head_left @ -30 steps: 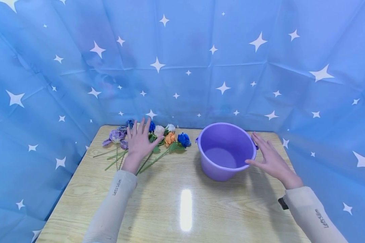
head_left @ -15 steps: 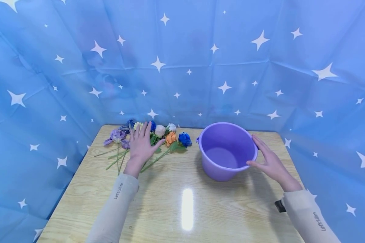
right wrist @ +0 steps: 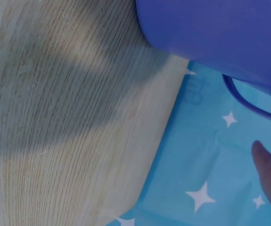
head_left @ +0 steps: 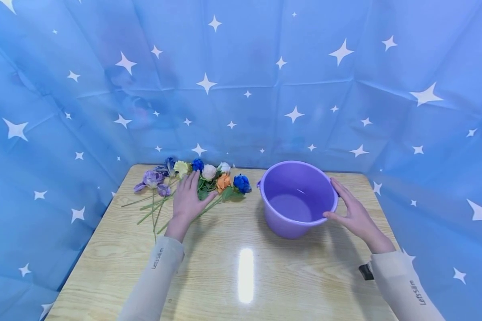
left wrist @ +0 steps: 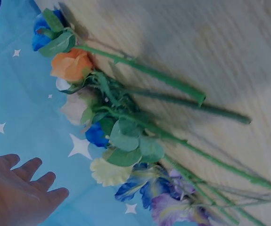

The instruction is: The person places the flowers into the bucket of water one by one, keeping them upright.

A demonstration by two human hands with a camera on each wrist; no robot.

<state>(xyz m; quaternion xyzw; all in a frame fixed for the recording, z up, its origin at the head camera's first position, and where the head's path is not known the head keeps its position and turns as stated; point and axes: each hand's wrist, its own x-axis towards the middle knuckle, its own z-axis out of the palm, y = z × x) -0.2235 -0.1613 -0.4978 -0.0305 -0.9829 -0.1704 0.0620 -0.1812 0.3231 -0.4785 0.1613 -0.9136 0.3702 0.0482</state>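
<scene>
My left hand (head_left: 188, 201) hovers low over a bunch of cut flowers, its fingers straight and slightly spread, holding nothing. Beside it lie purple irises (head_left: 152, 178), a pale yellow flower (head_left: 181, 167), a pale pink rose (head_left: 209, 172), an orange rose (head_left: 223, 182) and a blue rose (head_left: 242, 183). In the left wrist view, green stems (left wrist: 149, 75) fan out across the wood. To the right stands an upright purple bucket (head_left: 283, 225) with nothing inside. My right hand (head_left: 355, 215) has its thumb and extended fingers at the bucket's right rim; a curved handle (right wrist: 248, 106) hangs there.
The light wooden table (head_left: 209, 276) carries the flowers at back left and the bucket at back right. Close behind its far edge hangs a blue curtain (head_left: 249, 116) with white stars, which also runs along both sides. A dark band (head_left: 366, 272) shows at the right cuff.
My left hand has drawn back a little toward me, uncovering the yellow flower and a blue rose. The right hand has settled closer against the rim. Bucket and flowers lie as before.
</scene>
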